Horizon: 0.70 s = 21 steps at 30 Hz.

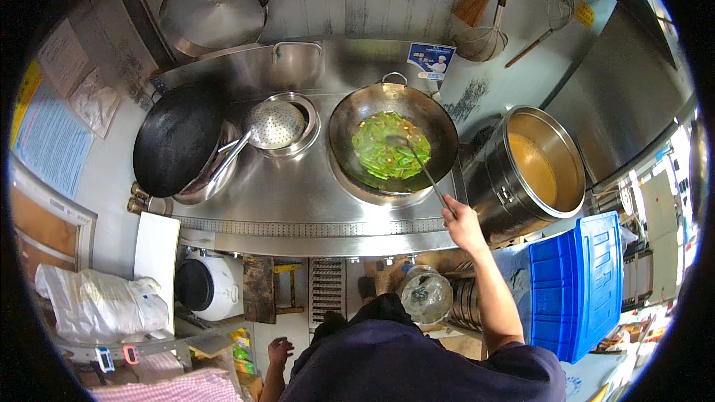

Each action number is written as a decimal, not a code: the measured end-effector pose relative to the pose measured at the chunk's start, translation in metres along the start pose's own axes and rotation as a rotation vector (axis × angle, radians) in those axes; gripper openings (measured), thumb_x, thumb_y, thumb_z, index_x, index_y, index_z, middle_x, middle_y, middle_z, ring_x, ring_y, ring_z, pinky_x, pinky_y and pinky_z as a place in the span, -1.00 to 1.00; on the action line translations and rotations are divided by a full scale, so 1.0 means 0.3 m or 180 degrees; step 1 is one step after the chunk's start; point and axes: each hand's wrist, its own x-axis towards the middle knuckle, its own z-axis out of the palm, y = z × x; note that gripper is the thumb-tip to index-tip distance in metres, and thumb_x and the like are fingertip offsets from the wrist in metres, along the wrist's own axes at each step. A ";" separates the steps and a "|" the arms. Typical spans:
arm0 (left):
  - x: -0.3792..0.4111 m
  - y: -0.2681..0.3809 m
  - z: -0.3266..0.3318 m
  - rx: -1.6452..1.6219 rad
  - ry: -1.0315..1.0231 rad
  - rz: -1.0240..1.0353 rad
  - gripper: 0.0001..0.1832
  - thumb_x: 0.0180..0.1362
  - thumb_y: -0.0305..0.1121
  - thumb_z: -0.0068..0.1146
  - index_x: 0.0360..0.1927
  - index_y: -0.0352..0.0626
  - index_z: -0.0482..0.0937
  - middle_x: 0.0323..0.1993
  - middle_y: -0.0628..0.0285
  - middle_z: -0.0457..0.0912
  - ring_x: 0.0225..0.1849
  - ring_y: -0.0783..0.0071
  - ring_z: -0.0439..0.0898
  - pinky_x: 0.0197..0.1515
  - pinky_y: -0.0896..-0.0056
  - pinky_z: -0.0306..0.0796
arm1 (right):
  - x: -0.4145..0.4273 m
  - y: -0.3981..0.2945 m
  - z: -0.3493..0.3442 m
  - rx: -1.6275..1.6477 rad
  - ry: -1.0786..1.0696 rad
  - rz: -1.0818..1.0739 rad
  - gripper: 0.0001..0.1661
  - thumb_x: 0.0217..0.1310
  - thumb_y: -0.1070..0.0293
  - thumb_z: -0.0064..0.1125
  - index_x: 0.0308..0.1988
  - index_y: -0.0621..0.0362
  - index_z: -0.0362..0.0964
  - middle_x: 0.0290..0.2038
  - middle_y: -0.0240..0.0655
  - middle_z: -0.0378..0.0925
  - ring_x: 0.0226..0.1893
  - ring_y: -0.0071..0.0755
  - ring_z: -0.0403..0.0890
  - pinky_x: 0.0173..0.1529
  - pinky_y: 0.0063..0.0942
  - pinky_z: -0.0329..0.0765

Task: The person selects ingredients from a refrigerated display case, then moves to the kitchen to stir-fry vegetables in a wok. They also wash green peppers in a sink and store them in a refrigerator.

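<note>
My right hand (pixel 463 224) grips the handle of a long metal ladle (pixel 429 176), whose bowl lies among cut green vegetables (pixel 388 148) in a large wok (pixel 438 123). Small pale bits are mixed with the greens, and liquid shows around them. The wok sits on the right burner of a stainless steel range (pixel 279 192). My left hand (pixel 280 350) hangs low beside my body, away from the range, with its fingers loosely curled and nothing seen in it. A perforated metal strainer (pixel 276 124) rests over metal bowls left of the wok.
A dark wok (pixel 179 139) leans at the range's left end. Right of the range stands a tall steel pot (pixel 505 192) holding orange-brown liquid, with a blue plastic crate (pixel 581 287) nearer me. A faucet (pixel 296 46) is behind, and a brush (pixel 477 5) and wire strainers (pixel 481 43) hang on the wall.
</note>
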 end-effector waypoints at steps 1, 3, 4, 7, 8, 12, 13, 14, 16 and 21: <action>-0.044 -0.003 -0.004 0.0374 0.0063 -0.0183 -0.61 0.29 -0.26 0.02 0.03 -0.38 0.51 -0.29 -0.01 0.64 -0.34 0.22 0.67 -0.33 0.24 0.57 | -0.037 -0.036 -0.041 0.0295 -0.0255 0.0310 -0.47 0.29 0.41 0.10 0.23 0.31 0.36 -0.47 -0.24 0.59 -0.53 -0.52 0.55 -0.38 -0.52 0.47; -0.051 -0.149 -0.078 0.0610 0.0093 0.0035 -0.74 0.26 -0.29 0.03 -0.17 -0.31 0.50 -0.38 0.04 0.63 -0.38 0.25 0.64 -0.37 0.26 0.53 | -0.078 -0.129 -0.092 0.0643 -0.0716 0.0710 -0.48 0.35 0.39 0.06 0.27 0.21 0.36 -0.56 -0.46 0.42 -0.66 -0.66 0.35 -0.56 -0.59 0.32; -0.043 -0.250 -0.122 0.0798 0.0151 0.0163 -0.79 0.24 -0.30 0.03 -0.28 -0.28 0.49 -0.43 0.06 0.62 -0.40 0.27 0.62 -0.39 0.26 0.51 | -0.093 -0.136 -0.094 0.0779 -0.0887 0.0839 -0.49 0.36 0.38 0.05 0.27 0.19 0.35 -0.57 -0.47 0.39 -0.68 -0.67 0.31 -0.60 -0.59 0.27; 0.004 -0.433 -0.180 0.1196 0.0400 0.0434 -0.76 0.19 -0.34 0.05 -0.58 -0.17 0.47 -0.56 0.12 0.59 -0.47 0.32 0.58 -0.45 0.29 0.45 | -0.104 -0.105 -0.074 0.0980 -0.1104 0.1150 -0.49 0.40 0.32 0.03 0.29 0.13 0.34 -0.58 -0.49 0.36 -0.74 -0.69 0.23 -0.67 -0.58 0.20; -0.019 -0.438 -0.154 0.1128 0.0565 0.0534 -0.70 0.18 -0.36 0.05 -0.68 -0.14 0.47 -0.60 0.14 0.58 -0.49 0.34 0.56 -0.47 0.30 0.43 | -0.086 -0.094 -0.044 0.0885 -0.1072 0.1100 -0.49 0.40 0.32 0.03 0.29 0.13 0.34 -0.58 -0.49 0.36 -0.74 -0.68 0.24 -0.67 -0.58 0.21; 0.011 -0.285 -0.167 0.0590 0.0026 0.0037 -0.81 0.25 -0.27 0.03 -0.30 -0.19 0.53 -0.46 0.11 0.62 -0.40 0.29 0.64 -0.40 0.26 0.52 | 0.067 0.044 0.093 0.0612 -0.0759 0.0931 -0.49 0.37 0.29 0.04 0.26 0.15 0.38 -0.58 -0.43 0.43 -0.70 -0.63 0.33 -0.63 -0.55 0.29; -0.002 -0.205 -0.130 0.0325 -0.0038 -0.0074 -0.78 0.27 -0.25 0.02 -0.20 -0.20 0.54 -0.42 0.10 0.63 -0.37 0.28 0.66 -0.38 0.25 0.54 | 0.110 0.088 0.127 0.0599 -0.0662 0.0865 -0.49 0.37 0.29 0.05 0.26 0.15 0.39 -0.58 -0.41 0.45 -0.69 -0.61 0.37 -0.61 -0.53 0.33; -0.002 -0.168 -0.116 0.0073 0.0013 -0.0160 -0.72 0.29 -0.24 0.01 -0.09 -0.22 0.51 -0.37 0.09 0.64 -0.35 0.27 0.67 -0.37 0.23 0.56 | 0.148 0.103 0.158 0.0522 -0.0515 0.0730 -0.50 0.36 0.29 0.05 0.25 0.16 0.39 -0.59 -0.39 0.47 -0.67 -0.60 0.40 -0.58 -0.51 0.37; 0.007 -0.099 -0.071 -0.0261 0.0028 -0.0107 -0.66 0.31 -0.22 0.01 0.02 -0.24 0.49 -0.30 0.08 0.65 -0.32 0.25 0.68 -0.34 0.22 0.59 | 0.187 0.126 0.196 0.0328 -0.0204 0.0485 -0.50 0.35 0.29 0.06 0.23 0.17 0.41 -0.59 -0.35 0.51 -0.63 -0.57 0.48 -0.53 -0.48 0.44; -0.055 0.032 0.007 -0.0303 0.0081 0.0355 -0.71 0.32 -0.31 0.00 0.02 -0.26 0.50 -0.26 0.06 0.65 -0.30 0.23 0.69 -0.33 0.23 0.59 | 0.221 0.102 0.234 0.0380 0.0032 0.0423 -0.50 0.28 0.28 0.10 0.16 0.25 0.45 -0.20 0.08 0.65 -0.27 -0.17 0.73 -0.07 -0.32 0.57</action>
